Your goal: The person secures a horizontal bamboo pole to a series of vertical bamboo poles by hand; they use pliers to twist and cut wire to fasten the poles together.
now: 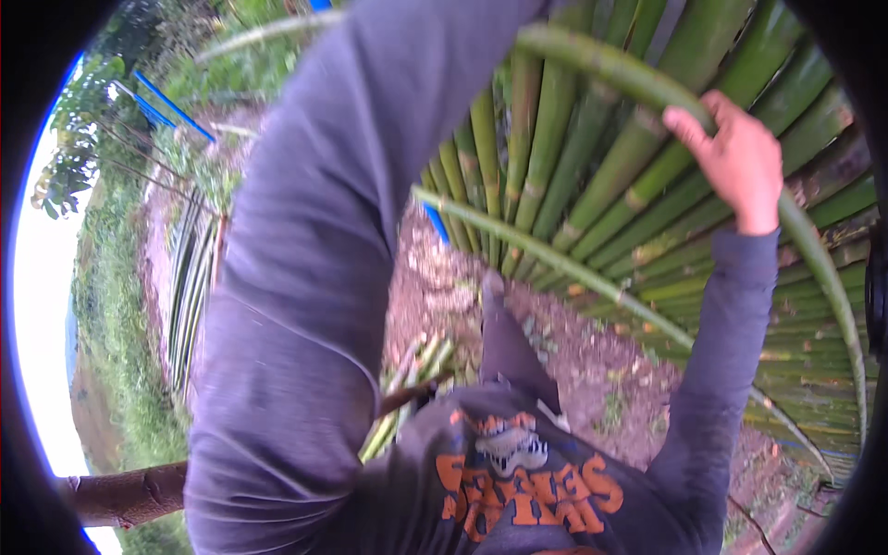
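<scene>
My right hand (740, 157) is raised at the upper right, fingers closed around a long green bamboo pole (601, 63) that runs from the top centre down along the right edge. My left arm, in a grey sleeve (314, 240), reaches up across the middle of the view. Its hand is beyond the top edge, out of sight. Behind the held pole lies a big stack of green bamboo poles (592, 176). A thinner bamboo pole (555, 259) crosses in front of the stack, slanting down to the right.
Reddish bare soil (453, 287) lies underfoot, with several short cut bamboo pieces (412, 388) on it. Another row of bamboo poles (190, 287) lies at the left near green bushes. A brown log (120, 495) shows at the lower left; blue poles (166, 106) stand far left.
</scene>
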Available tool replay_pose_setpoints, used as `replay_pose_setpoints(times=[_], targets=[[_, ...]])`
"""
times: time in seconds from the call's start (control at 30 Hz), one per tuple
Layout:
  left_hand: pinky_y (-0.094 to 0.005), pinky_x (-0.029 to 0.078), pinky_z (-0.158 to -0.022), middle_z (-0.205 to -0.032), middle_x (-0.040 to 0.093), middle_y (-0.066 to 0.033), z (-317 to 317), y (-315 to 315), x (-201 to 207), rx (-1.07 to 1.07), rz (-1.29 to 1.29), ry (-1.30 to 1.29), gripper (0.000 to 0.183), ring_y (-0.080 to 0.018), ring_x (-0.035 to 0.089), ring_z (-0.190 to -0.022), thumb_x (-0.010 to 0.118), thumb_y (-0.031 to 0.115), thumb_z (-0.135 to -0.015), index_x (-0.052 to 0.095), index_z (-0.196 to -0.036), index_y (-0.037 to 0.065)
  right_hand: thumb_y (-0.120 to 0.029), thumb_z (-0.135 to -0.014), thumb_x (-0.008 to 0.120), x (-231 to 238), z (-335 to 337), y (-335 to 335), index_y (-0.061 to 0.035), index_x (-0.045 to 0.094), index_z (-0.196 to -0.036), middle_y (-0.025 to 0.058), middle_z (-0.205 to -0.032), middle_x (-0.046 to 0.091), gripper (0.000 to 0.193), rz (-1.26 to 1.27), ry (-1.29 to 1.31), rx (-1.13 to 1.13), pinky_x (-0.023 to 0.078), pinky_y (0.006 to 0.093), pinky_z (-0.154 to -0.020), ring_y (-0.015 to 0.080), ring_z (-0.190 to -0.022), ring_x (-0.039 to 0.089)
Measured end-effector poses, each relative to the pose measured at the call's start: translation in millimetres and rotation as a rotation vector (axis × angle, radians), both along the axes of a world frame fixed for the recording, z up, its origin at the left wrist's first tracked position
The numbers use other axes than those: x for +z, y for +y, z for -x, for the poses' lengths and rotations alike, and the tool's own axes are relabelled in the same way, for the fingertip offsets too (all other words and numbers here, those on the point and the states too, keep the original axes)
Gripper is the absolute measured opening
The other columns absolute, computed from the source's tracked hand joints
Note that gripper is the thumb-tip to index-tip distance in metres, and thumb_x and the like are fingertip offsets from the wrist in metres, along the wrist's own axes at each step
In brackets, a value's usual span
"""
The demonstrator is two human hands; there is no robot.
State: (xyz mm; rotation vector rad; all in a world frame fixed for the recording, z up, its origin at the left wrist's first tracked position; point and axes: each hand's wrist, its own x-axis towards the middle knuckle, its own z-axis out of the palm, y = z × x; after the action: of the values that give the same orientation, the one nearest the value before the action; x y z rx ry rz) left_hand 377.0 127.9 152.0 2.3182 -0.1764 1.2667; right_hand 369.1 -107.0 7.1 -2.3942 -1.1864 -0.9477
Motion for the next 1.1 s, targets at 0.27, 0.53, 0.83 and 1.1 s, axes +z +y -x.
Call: replay_pose_setpoints(times=[0.27,0.53,0.83,1.1], targets=[[-0.0418,0.053,-0.101,-0.119,0.068,-0.0302,20.8,-25.4,-31.0,-0.094,0.294,0.001,0.073,-0.0406,0.067,-0.114,0.082,0.024,-0.081,0.045,-0.134,-0.009,-0.065,-0.080,0.073,-4.4,12.5,-9.9,-0.0061,0.069,-0.091,0.0167,-0.077,0.070,0.060,0.056,0.047,-0.023,0.054,0.0491,-0.068,0.0371,-0.076,0.070],[-0.0438,0.053,-0.099,-0.115,0.070,-0.0266,78.3,-14.8,-8.0,0.090,0.329,-0.152,0.057,-0.0393,0.068,-0.111,0.074,0.018,-0.085,0.050,-0.131,-0.007,-0.067,-0.081,0.071,1.0,18.6,-12.0,-0.0057,0.069,-0.089,0.0156,-0.079,0.071,0.061,0.066,0.056,-0.028,0.055,0.0478,-0.075,0.0344,-0.082,0.071],[-0.0485,0.052,-0.094,-0.109,0.071,-0.0289,23.4,62.7,-23.5,0.359,0.459,-0.330,0.065,-0.0430,0.068,-0.105,0.064,0.050,-0.095,0.058,-0.126,-0.007,-0.074,-0.085,0.061,-6.1,14.3,0.1,-0.0061,0.069,-0.097,0.0136,-0.084,0.073,0.069,0.128,-0.009,-0.061,0.057,0.0448,-0.076,0.0304,-0.084,0.072],[-0.0320,0.050,-0.071,-0.091,0.071,-0.0071,10.1,92.2,-18.2,-0.407,0.727,-0.265,0.065,-0.0135,0.062,-0.076,0.056,0.059,-0.101,0.073,-0.104,-0.004,-0.075,-0.083,0.062,-11.8,11.4,-0.8,-0.0073,0.067,-0.092,0.0127,-0.079,0.071,0.069,0.133,-0.036,-0.087,0.056,0.0462,-0.070,0.0316,-0.078,0.072]])
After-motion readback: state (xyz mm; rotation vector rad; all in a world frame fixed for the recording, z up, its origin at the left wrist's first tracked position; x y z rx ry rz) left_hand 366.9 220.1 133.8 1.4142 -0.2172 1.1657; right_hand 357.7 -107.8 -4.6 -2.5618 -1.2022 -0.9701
